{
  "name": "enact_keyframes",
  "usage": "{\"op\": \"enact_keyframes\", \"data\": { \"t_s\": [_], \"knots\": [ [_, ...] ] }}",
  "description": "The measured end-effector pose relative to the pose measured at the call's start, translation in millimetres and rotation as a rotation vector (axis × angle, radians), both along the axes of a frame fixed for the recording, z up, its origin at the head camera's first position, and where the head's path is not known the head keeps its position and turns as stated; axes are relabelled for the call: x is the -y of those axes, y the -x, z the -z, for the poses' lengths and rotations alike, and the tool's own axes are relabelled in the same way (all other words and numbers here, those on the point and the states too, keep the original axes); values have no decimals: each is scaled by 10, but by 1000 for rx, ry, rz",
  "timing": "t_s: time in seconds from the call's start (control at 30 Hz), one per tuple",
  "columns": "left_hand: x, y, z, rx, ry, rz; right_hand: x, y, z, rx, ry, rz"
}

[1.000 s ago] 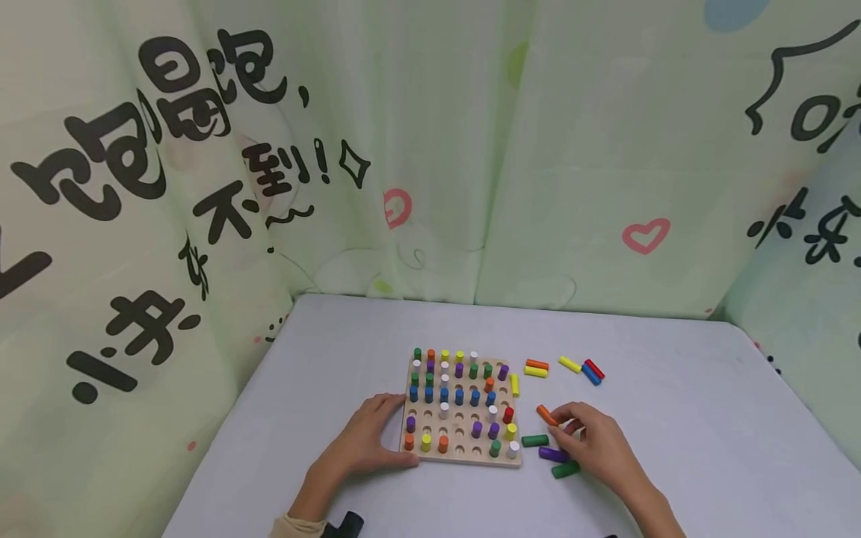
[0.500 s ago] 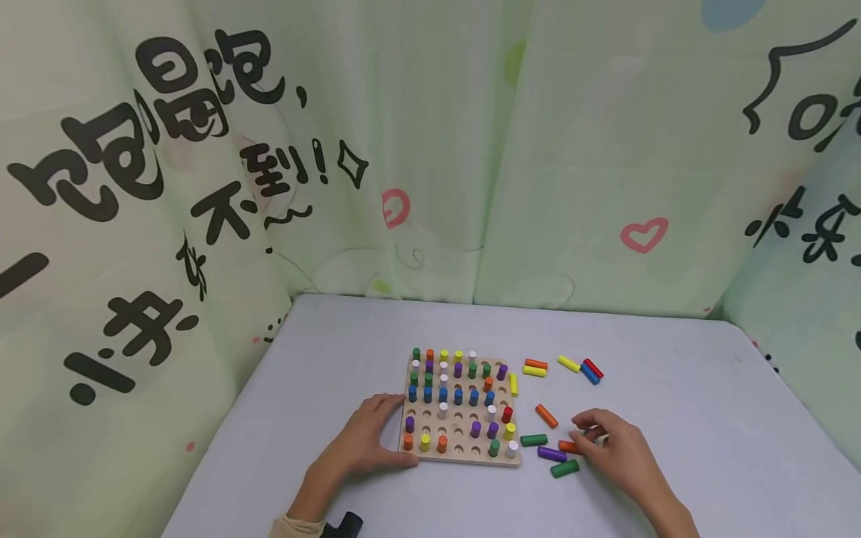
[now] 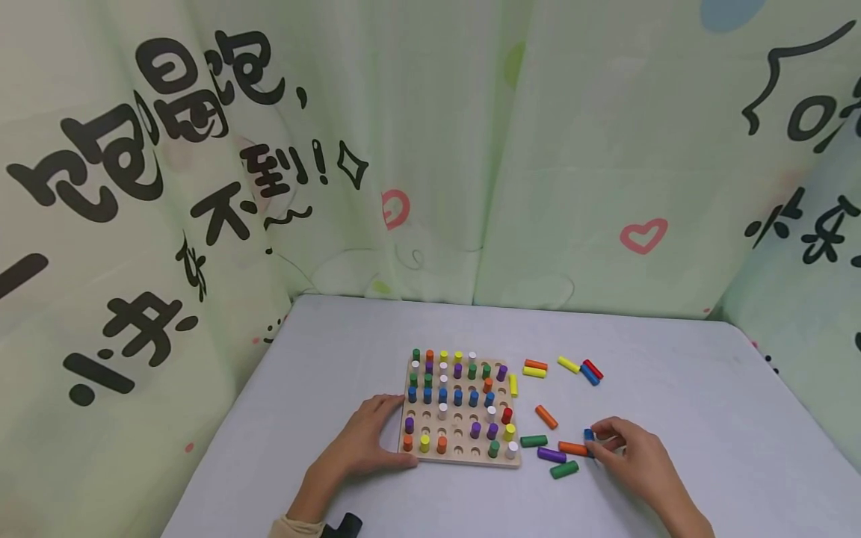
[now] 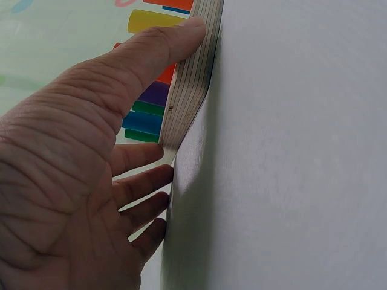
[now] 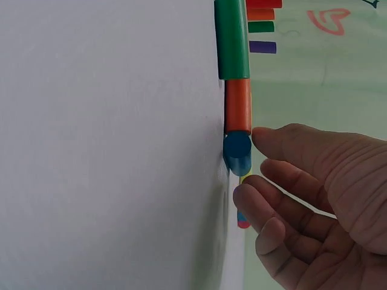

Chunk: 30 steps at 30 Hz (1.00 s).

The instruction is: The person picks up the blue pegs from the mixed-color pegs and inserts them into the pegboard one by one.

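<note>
A square wooden pegboard (image 3: pixel 464 457) stands on the table, many of its holes filled with coloured pegs. My left hand (image 3: pixel 359 439) rests at its left front corner, fingers spread; in the left wrist view the thumb (image 4: pixel 151 51) touches the board's layered edge. My right hand (image 3: pixel 632 452) is low beside a blue peg (image 3: pixel 588 434), thumb and fingertips close to it but apart from each other. The blue peg meets the end of an orange peg (image 3: pixel 572 448). In the right wrist view a gap shows between the thumb (image 5: pixel 284 142) and the curved fingers.
Left of the right hand lie two green pegs, one being the nearer green peg (image 3: pixel 564 470), a purple peg (image 3: pixel 551 454) and another orange peg (image 3: pixel 546 416). Behind them are several more, including a yellow peg (image 3: pixel 568 364). A printed curtain (image 3: pixel 558 187) encloses the table (image 3: pixel 706 388).
My right hand has drawn away to the right and slightly nearer. The orange peg it was touching now lies alone; a second orange peg and the blue peg have come into view. The left hand stays put.
</note>
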State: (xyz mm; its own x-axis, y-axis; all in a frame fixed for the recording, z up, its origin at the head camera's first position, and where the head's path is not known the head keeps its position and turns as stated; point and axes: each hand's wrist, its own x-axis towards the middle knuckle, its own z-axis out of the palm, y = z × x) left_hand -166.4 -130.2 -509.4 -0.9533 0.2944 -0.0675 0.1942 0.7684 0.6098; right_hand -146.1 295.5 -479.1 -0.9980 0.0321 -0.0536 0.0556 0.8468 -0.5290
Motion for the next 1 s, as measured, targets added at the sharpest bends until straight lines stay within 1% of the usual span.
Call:
{"op": "enact_keyframes", "data": {
  "t_s": [0.17,0.53,0.83,1.0],
  "knots": [
    [1,0,6,1,1,-3,-3,11,15,36,5,6],
    [5,-7,-2,8,-1,-5,-10,16,31,33,18,-5],
    [5,1,6,13,1,-5,22,68,39,76,-15,8],
    [7,-13,-6,20,-2,-6,29,73,33,78,-25,1]
  ]
}}
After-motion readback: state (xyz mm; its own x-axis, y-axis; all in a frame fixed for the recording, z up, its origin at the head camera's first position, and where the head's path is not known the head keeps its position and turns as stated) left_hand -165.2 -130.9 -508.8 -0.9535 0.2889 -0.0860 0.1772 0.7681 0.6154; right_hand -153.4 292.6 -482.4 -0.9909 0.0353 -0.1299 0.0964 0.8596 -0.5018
